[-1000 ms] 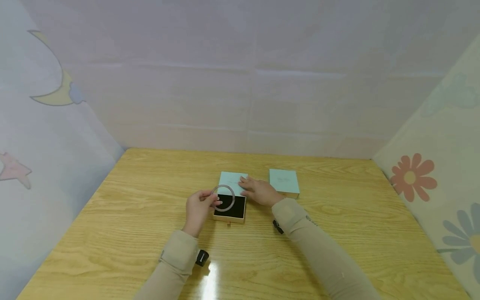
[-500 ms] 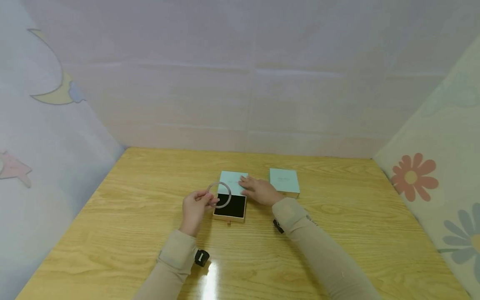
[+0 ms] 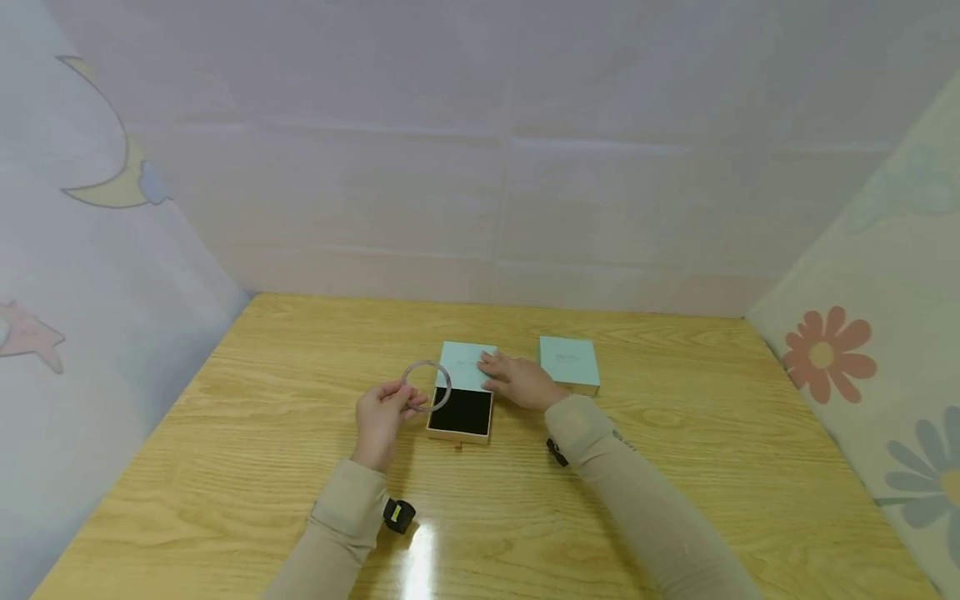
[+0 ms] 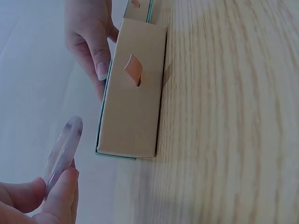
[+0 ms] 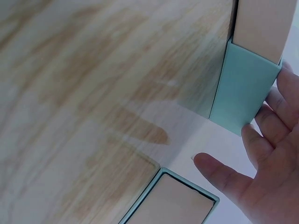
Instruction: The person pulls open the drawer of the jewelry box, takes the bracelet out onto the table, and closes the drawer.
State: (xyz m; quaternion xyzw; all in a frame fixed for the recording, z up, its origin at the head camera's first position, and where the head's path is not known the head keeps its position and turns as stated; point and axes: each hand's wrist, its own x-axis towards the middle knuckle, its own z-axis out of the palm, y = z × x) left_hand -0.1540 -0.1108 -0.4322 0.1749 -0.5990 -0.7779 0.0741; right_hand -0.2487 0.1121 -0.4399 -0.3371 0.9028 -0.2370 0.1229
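Observation:
My left hand (image 3: 380, 417) pinches a translucent pale purple bangle (image 4: 64, 150) between thumb and fingers. It holds the bangle up off the table, left of a drawer-style gift box, overlapping its edge in the head view. The box has a light blue sleeve (image 3: 455, 365) and a beige drawer (image 3: 459, 437) slid out toward me, lined in black and holding nothing visible. On the drawer's front hangs a small orange-brown pull tab (image 4: 134, 68). My right hand (image 3: 522, 384) rests its extended fingers on the right side of the sleeve's top.
A second light blue gift box (image 3: 567, 362), its drawer pushed in, lies to the right, just beyond my right hand. Both stand on a wood-grain table (image 3: 300, 375). Patterned cloth walls (image 3: 495, 208) enclose the table's back and sides.
My left hand has drawn the bangle leftward, from over the black-lined drawer to its left edge. My right hand and both boxes have stayed in place.

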